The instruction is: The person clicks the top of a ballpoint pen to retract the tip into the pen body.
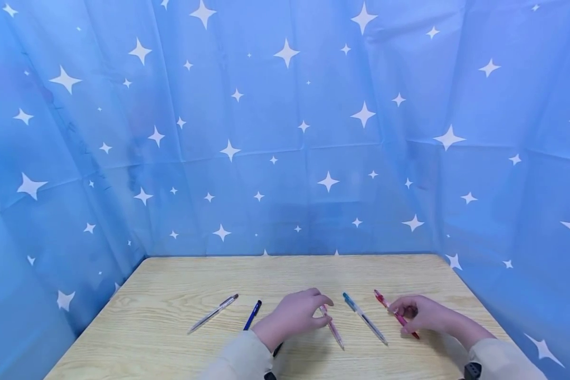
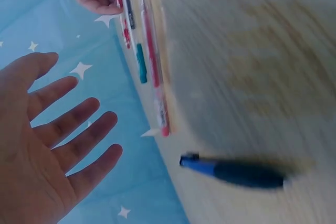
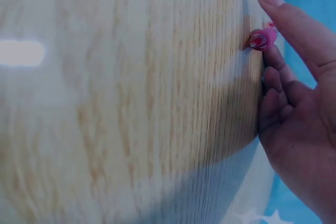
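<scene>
My left hand (image 1: 292, 315) hovers over a pink pen (image 1: 333, 331), thumb and fingers spread at its upper end. In the left wrist view the fingers stand apart with nothing between them, beside the same pen (image 2: 151, 51). At the right, my right hand (image 1: 425, 315) straddles a red pen (image 1: 401, 319), fingertips right at its barrel. The right wrist view shows the pen's pink end (image 3: 263, 40) between thumb and forefinger, the thumb held off it. Between the hands lies a teal-capped clear pen (image 1: 366, 319).
A blue pen (image 1: 252, 315) lies left of my left hand, partly hidden by the wrist. Farther left rests a clear pen with a brownish top (image 1: 213, 314). All are on a light wooden table (image 1: 171, 279); a blue star-patterned curtain (image 1: 285, 105) encloses its back and sides.
</scene>
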### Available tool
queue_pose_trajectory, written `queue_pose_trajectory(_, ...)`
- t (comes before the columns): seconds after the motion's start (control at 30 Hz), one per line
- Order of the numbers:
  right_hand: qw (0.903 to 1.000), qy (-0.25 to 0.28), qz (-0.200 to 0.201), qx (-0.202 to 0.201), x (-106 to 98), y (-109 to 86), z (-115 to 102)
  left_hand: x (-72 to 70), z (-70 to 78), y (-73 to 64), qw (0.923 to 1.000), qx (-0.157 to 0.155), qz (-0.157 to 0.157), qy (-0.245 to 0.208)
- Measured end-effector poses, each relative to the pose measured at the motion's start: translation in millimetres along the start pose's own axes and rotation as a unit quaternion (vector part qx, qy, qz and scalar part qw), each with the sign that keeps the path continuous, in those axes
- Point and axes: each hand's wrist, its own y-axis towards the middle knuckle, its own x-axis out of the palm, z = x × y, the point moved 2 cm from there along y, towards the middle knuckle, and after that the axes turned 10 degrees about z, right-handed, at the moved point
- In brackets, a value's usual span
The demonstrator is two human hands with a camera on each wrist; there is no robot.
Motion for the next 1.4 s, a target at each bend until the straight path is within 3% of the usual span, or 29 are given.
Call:
queue_pose_trajectory(0.4,0.9996,-0.009,-0.025,0.003,-0.3,-0.9,-2.1,13.3,21.9,12.1,0.9994,-0.015,-0.026,-0.014)
queue_pose_trajectory(0.67,0.9977,-0.045,-0.049,-0.015,-1.1,1.2,-11.8,20.6,23.4,17.4,0.9964,-0.028,-0.040,-0.069)
queue_pose_trajectory(1.1,0.9964,-0.059,-0.061,0.004,-3.2,-1.5,-21.9,16.9,31.0,16.3,0.9946,-0.025,-0.039,-0.092)
queue_pose_trajectory(1.4,0.9948,-0.052,-0.074,0.047,-3.1,-5.2,-34.1,10.3,29.8,13.0,0.9891,-0.053,-0.039,-0.132)
